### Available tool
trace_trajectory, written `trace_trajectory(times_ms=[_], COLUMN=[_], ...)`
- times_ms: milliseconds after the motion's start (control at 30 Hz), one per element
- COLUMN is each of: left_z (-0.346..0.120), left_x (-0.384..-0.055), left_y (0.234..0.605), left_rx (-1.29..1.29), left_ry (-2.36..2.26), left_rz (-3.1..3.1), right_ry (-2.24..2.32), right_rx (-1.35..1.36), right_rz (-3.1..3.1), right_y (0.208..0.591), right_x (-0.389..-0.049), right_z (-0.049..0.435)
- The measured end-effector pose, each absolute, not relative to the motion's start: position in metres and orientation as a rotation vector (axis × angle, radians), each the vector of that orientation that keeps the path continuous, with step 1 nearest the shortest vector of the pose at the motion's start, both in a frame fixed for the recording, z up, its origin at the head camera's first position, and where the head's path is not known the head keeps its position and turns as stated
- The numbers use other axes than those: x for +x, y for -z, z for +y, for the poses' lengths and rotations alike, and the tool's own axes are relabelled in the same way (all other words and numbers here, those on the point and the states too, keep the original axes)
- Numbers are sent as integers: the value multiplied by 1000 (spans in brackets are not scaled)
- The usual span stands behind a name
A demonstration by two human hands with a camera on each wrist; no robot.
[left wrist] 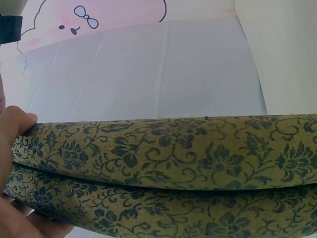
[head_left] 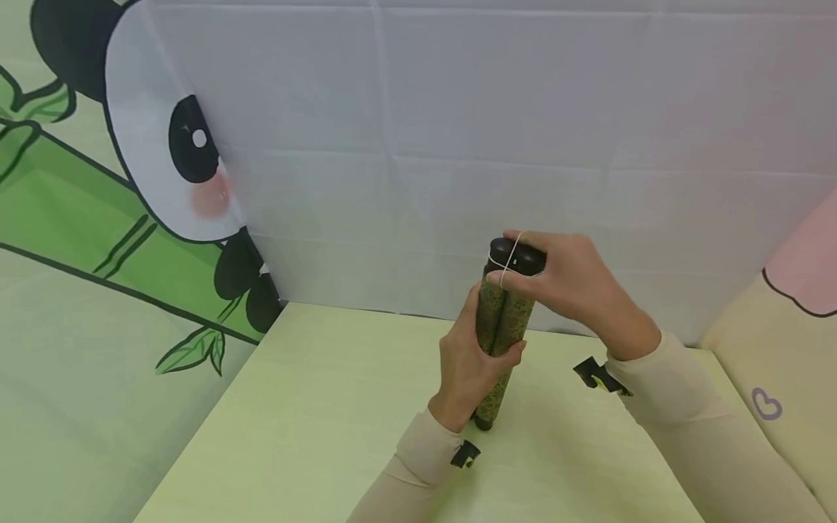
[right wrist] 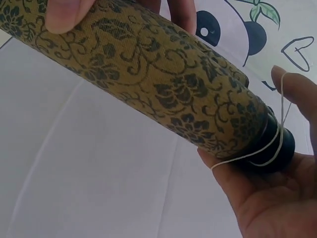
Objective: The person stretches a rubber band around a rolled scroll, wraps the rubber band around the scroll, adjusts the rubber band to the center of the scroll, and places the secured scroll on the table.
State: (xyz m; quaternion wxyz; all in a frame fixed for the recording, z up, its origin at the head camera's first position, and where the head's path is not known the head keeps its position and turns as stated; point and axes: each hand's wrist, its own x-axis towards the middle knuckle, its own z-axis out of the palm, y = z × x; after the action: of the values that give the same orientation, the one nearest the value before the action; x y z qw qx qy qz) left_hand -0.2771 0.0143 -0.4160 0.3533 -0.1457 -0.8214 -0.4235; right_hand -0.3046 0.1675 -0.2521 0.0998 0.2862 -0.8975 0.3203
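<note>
A two-rolled scroll (head_left: 513, 323), covered in olive cloth with dark floral patterns, stands tilted with its paired black ends (head_left: 502, 250) uppermost. My left hand (head_left: 461, 370) grips it around the middle, thumb across the front. In the left wrist view the two rolls (left wrist: 173, 153) lie side by side. At the top, my right hand (head_left: 575, 280) has thumb and fingers on either side of the black ends. A thin white elastic band (right wrist: 283, 104) is stretched between its thumb and fingers, and part of it crosses the black end (right wrist: 285, 148).
The scroll is held above a pale yellow-green table (head_left: 327, 414). A pale grey wall sheet (head_left: 425, 160) rises behind the table, with a printed panda (head_left: 163, 131) at left. Black patches (head_left: 466, 454) show at both sleeve cuffs.
</note>
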Motion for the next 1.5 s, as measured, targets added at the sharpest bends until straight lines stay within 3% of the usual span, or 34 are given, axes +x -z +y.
trace_trajectory(times_ms=[500,1500], left_z=[2,22], left_x=[-256,-278], left_y=[420,420], left_rx=[-436,-397], left_ry=[1091,1097], left_rz=[-2144,-2128], right_ry=[-724,-579], right_rx=[975,1140], right_rz=[-2731,-2871], right_y=[236,222], right_x=[-294,-332], right_z=[145,150])
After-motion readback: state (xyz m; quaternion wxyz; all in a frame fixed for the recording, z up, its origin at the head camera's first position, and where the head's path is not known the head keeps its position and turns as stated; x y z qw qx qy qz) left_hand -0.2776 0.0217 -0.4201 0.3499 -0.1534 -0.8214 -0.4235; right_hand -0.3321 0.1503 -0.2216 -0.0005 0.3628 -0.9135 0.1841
